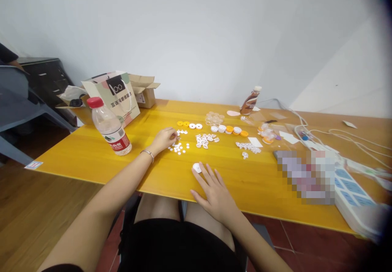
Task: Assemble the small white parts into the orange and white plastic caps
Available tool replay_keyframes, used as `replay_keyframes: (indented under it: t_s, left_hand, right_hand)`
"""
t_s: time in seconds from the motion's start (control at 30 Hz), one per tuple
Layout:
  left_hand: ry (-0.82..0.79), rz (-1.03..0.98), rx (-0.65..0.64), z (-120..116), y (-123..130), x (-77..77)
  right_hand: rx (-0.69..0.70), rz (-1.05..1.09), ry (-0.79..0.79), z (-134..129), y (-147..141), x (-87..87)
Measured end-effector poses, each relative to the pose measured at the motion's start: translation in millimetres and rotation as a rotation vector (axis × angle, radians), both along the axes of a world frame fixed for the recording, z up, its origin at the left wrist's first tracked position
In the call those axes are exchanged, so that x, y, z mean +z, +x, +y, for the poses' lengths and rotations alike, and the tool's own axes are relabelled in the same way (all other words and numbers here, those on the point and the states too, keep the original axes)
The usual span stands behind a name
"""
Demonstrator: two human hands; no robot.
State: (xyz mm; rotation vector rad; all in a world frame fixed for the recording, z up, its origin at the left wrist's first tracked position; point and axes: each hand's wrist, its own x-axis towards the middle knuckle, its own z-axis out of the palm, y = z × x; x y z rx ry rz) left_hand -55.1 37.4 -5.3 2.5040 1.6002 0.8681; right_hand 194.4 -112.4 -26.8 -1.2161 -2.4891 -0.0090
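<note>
My left hand (165,138) is at the left of the small parts, fingers curled and pinched at the edge of a scatter of small white discs (179,148). What its fingertips hold, if anything, is too small to make out. A row of small white pieces (183,132) lies just beyond them. My right hand (214,192) rests on the table with its fingers stretched and spread. Its fingertips touch a round white part (196,167). White openwork pieces (206,140) lie in a pile between and beyond both hands.
Orange and white rings (186,124), clear round parts (214,119) and a row of white and orange discs (229,129) lie farther back. A water bottle (112,129) and paper bag (114,96) stand left. A brown bottle (250,101), cables and a power strip (355,198) are right.
</note>
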Motion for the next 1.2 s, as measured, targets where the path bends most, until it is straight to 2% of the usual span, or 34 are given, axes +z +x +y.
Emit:
replay_keyframes:
  t_s: [0.23,0.47,0.57,0.67,0.77,0.87,1.2]
  left_hand:
    - [0.038,-0.069,-0.036,-8,4,5.4]
    - [0.028,-0.088,-0.232,-29,22,18.6]
    - [-0.05,-0.142,-0.328,-37,31,18.7]
    - [-0.155,-0.221,-0.405,-42,39,17.4]
    - [-0.243,-0.294,-0.416,-44,44,18.1]
    - [-0.292,-0.331,-0.388,-46,46,19.6]
    - [-0.316,-0.312,-0.359,-45,45,14.7]
  right_hand:
    - [0.028,-0.017,-0.057,11,-14,3.6]
    - [0.027,0.046,-0.108,28,-25,2.9]
    - [0.042,0.173,-0.071,39,-18,13.7]
    - [0.035,0.399,-0.058,64,-10,31.5]
    - [0.029,0.509,-0.184,93,-8,43.9]
    - [0.027,0.556,-0.296,109,-13,44.0]
    - [0.036,0.731,-0.59,101,-21,29.3]
